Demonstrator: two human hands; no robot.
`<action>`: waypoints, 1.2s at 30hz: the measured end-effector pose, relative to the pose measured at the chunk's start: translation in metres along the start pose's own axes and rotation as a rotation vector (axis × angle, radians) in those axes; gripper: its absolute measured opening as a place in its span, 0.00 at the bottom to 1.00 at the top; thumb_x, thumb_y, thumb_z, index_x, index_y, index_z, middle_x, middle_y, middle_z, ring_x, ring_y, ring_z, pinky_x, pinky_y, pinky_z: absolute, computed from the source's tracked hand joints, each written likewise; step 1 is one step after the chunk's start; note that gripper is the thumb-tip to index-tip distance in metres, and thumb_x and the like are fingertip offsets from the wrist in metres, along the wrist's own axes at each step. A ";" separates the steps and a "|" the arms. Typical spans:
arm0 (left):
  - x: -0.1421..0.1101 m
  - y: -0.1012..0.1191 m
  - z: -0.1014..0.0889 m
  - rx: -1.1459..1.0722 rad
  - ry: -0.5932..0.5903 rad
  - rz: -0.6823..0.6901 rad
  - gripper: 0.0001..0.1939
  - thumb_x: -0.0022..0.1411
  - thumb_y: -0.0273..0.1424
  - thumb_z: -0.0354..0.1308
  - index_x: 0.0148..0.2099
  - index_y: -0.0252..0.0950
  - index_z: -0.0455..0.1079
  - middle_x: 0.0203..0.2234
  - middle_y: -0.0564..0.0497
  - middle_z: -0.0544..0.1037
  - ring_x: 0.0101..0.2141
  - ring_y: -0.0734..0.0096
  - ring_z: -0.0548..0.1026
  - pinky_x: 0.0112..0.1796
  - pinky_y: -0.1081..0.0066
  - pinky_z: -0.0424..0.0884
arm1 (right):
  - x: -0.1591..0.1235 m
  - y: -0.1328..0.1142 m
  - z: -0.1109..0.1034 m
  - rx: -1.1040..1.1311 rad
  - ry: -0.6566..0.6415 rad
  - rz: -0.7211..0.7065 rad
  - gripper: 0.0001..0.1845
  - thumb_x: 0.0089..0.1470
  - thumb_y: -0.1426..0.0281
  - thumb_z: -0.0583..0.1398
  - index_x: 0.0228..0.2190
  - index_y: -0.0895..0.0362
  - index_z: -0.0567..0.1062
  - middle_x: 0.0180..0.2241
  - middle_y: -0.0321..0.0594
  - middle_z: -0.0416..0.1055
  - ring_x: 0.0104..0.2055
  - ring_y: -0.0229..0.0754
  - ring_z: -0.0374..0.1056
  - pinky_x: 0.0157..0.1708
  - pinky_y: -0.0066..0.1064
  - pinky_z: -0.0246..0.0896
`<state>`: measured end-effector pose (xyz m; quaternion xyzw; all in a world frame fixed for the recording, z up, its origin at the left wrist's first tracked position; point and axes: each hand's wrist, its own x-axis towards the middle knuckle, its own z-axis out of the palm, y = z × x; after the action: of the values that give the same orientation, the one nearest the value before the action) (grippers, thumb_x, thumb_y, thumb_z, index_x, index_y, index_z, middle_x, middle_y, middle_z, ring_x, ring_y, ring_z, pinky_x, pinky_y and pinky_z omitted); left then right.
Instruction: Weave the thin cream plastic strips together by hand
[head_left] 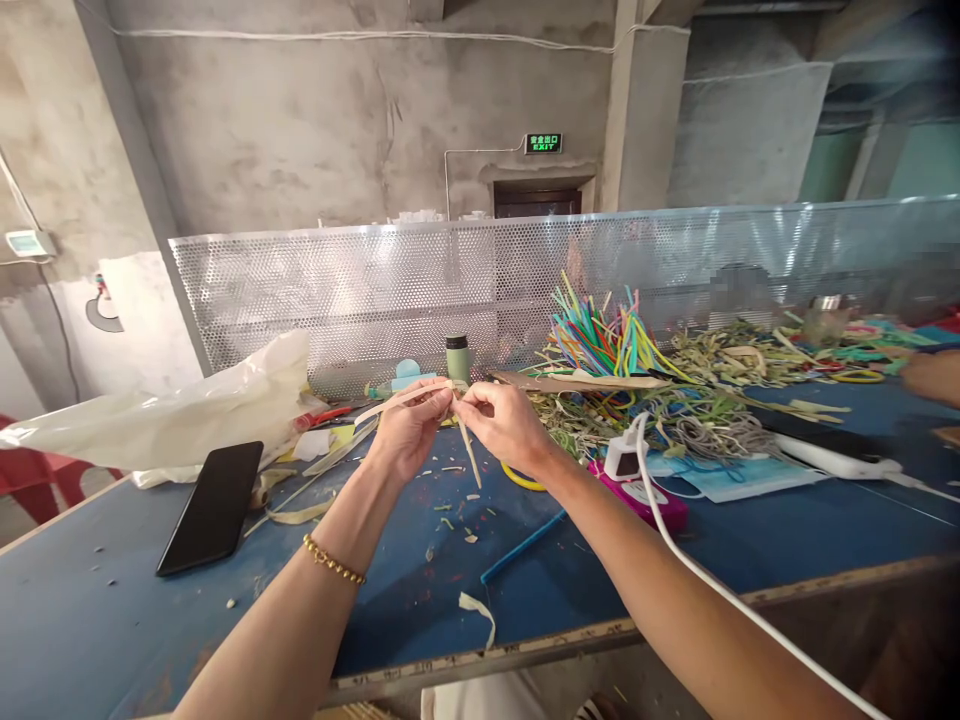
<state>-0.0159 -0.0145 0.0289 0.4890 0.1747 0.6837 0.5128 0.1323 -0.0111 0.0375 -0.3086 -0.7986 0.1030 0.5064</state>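
Observation:
Both my hands meet above the middle of the blue table, fingertips almost touching. Pale flat strips, which look like dried plant leaf, run between them; one strip point(470, 452) hangs down below the fingers. Another pale length lies across the top of my left hand point(411, 425), whose thumb and fingers pinch the strips. My right hand point(504, 422) is closed in a pinch on the same strips, close to the left fingertips. The exact spot where they cross is partly hidden by the fingers. Just behind the hands stands a green bottle point(457, 362) with a black cap.
A black phone point(211, 508) lies at left near a plastic bag point(225, 410). Colourful thin tubes point(611, 335) and heaped dry strips point(739, 360) fill the back right. A white charger point(626, 455) trails a cable by my right forearm. Another person's hand point(930, 378) shows at far right.

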 end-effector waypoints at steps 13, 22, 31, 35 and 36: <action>-0.002 -0.002 0.003 -0.023 0.009 0.016 0.04 0.52 0.26 0.67 0.27 0.30 0.76 0.22 0.51 0.75 0.25 0.76 0.69 0.31 0.74 0.66 | -0.001 0.000 0.003 0.019 0.003 -0.015 0.13 0.54 0.69 0.58 0.20 0.58 0.67 0.19 0.34 0.65 0.22 0.33 0.57 0.23 0.27 0.48; -0.001 0.000 0.009 -0.144 0.056 -0.134 0.08 0.57 0.20 0.59 0.26 0.30 0.73 0.23 0.49 0.75 0.26 0.77 0.72 0.34 0.75 0.69 | -0.004 0.004 0.007 -0.128 0.015 -0.091 0.12 0.54 0.73 0.57 0.20 0.57 0.65 0.19 0.33 0.63 0.22 0.34 0.56 0.24 0.28 0.46; -0.002 0.002 0.014 -0.206 0.144 -0.167 0.11 0.59 0.20 0.55 0.26 0.28 0.74 0.24 0.46 0.78 0.27 0.75 0.75 0.36 0.75 0.71 | -0.005 0.003 0.007 -0.133 0.033 -0.090 0.12 0.53 0.73 0.57 0.20 0.56 0.63 0.18 0.32 0.61 0.22 0.33 0.55 0.24 0.28 0.45; -0.004 0.001 0.014 -0.127 0.085 -0.159 0.08 0.58 0.24 0.57 0.28 0.29 0.76 0.26 0.45 0.78 0.29 0.71 0.75 0.37 0.72 0.71 | -0.005 0.003 0.008 -0.113 0.035 -0.077 0.11 0.54 0.72 0.57 0.20 0.57 0.65 0.19 0.32 0.62 0.22 0.33 0.55 0.24 0.28 0.45; -0.005 0.001 0.014 -0.097 0.065 -0.138 0.07 0.57 0.24 0.59 0.28 0.30 0.76 0.26 0.46 0.78 0.29 0.71 0.74 0.37 0.71 0.70 | -0.005 0.002 0.007 -0.107 0.037 -0.070 0.11 0.54 0.71 0.57 0.20 0.57 0.66 0.19 0.32 0.62 0.22 0.33 0.55 0.24 0.28 0.46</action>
<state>-0.0048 -0.0230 0.0334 0.4280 0.1909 0.6700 0.5758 0.1284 -0.0113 0.0290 -0.3092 -0.8037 0.0365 0.5071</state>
